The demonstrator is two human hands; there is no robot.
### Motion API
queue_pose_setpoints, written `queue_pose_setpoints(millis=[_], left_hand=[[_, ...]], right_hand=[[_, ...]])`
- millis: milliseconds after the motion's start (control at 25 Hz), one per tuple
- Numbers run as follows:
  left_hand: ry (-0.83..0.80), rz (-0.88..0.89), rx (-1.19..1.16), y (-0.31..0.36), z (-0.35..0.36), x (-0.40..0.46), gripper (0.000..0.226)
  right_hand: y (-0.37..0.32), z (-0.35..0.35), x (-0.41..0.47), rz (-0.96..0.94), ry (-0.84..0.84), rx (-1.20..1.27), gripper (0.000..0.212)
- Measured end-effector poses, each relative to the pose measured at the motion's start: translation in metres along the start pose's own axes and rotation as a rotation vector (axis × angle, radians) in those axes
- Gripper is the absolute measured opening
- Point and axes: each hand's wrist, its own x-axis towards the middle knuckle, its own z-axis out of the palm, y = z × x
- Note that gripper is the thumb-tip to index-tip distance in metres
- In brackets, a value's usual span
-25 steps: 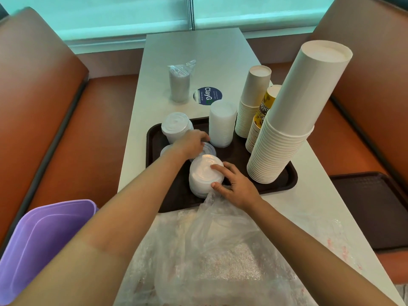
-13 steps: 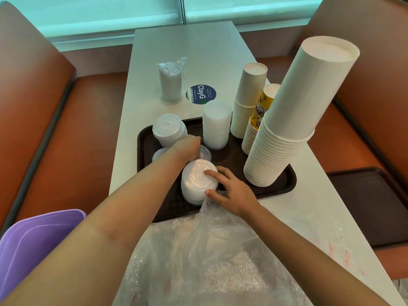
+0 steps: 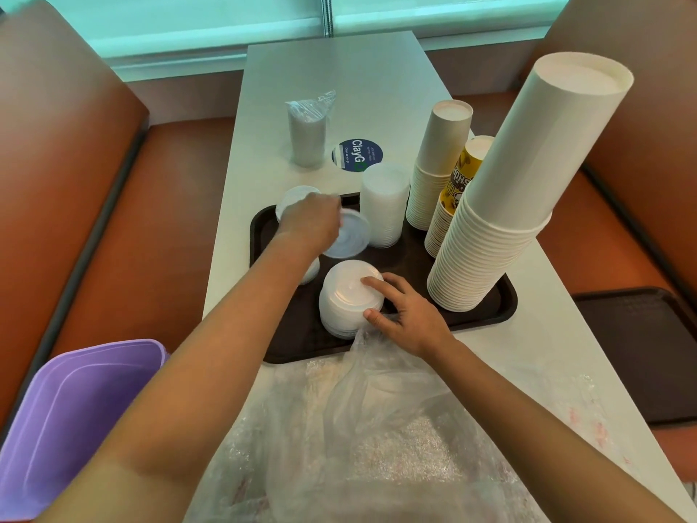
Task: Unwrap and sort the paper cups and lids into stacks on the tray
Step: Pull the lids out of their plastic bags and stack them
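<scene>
left hand [image 3: 308, 220]: raised over the far-left part of the tray [image 3: 486, 315], fingers curled on a single clear lid [image 3: 349, 235] held tilted just off its fingertips.
right hand [image 3: 409, 315]: resting at the near edge of the tray, forefinger on top and thumb against the side of a short lid stack [image 3: 347, 300], lightly pinching it.
white lid stack [image 3: 292, 198]: partly hidden behind the left hand.
flat lids [image 3: 311, 271]: under the left wrist, count cannot be told.
tall clear lid stack [image 3: 384, 205]: just right of the left hand.
white cup stack [image 3: 437, 171], printed yellow cup stack [image 3: 454, 198], large white cup stack [image 3: 501, 205]: beyond and right of the right hand, on the tray.
wrapped sleeve [image 3: 307, 134]: on the worktop [image 3: 339, 77], beyond the left hand.
loose plastic wrap [image 3: 369, 428]: between the forearms.
purple bin [image 3: 71, 417]: left of the left forearm.
</scene>
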Motion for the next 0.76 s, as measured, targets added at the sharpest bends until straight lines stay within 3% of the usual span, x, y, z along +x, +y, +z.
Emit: queue_pose_setpoints(millis=[120,240,400,640,760], left_hand=[[0.195,-0.239,-0.472,-0.010,-0.015,-0.034,0.023],[0.025,-0.422,-0.810,-0.015,0.012,-0.058,0.028],[-0.051,-0.542,-0.915,-0.015,0.053,-0.079,0.027],[-0.063,-0.619,-1.059,-0.012,0.060,-0.086,0.036],[-0.044,-0.623,-1.077,-0.010,0.065,-0.090,0.042]], right_hand=[[-0.003,-0.002,0.000,0.002,-0.009,0.013,0.052],[-0.007,-0.003,-0.003,-0.008,0.009,0.063,0.060],[-0.012,-0.003,-0.005,0.032,0.021,0.111,0.069],[-0.021,-0.001,-0.007,0.013,0.023,0.161,0.052],[-0.026,0.000,-0.006,0.010,0.032,0.179,0.066]])
